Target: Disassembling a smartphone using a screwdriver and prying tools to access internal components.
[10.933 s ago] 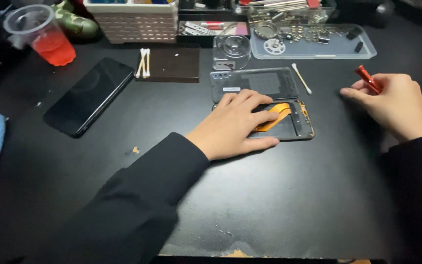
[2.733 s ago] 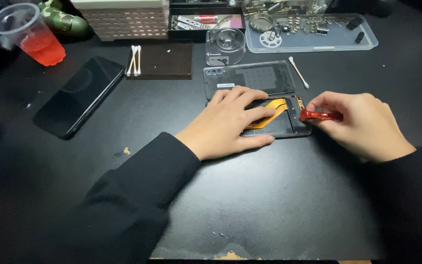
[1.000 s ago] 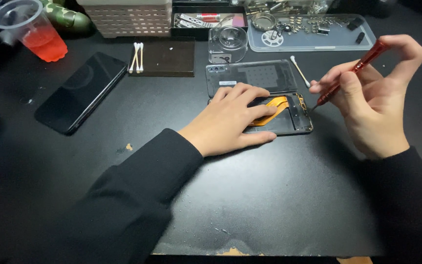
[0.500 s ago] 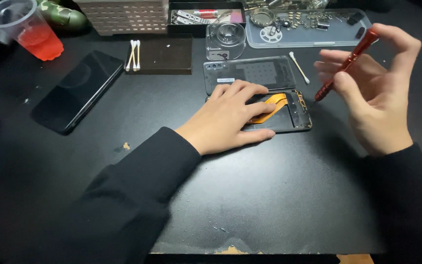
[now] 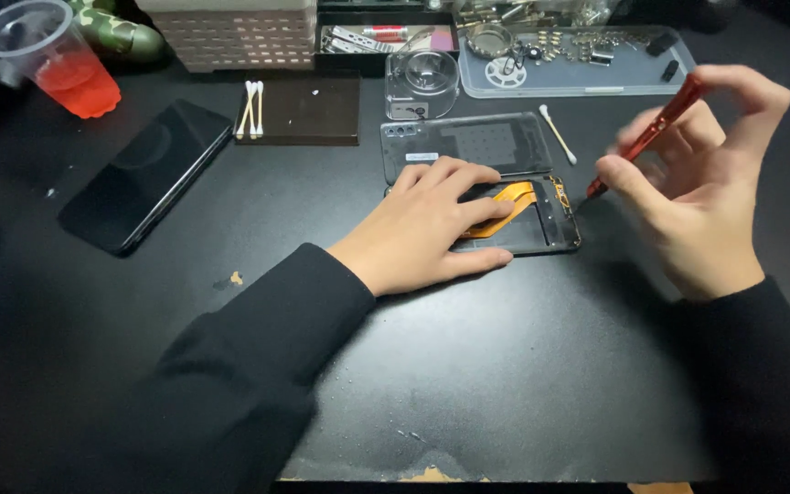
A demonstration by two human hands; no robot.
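An opened phone body with an orange flex cable lies on the black table. My left hand rests flat on it, fingers spread, pinning it down. My right hand holds a red screwdriver like a pen, tilted, with its tip just right of the phone's right edge and slightly above the table. A dark translucent back cover lies directly behind the phone body.
A second black phone lies at the left. Behind are a dark mat with cotton swabs, a clear parts tray, a small clear box, a cup of red drink and a lone swab.
My right hand lifted the screwdriver off the phone's right edge, raised it upright, and now tilts its tip down again beside the phone. My left hand stayed on the phone.
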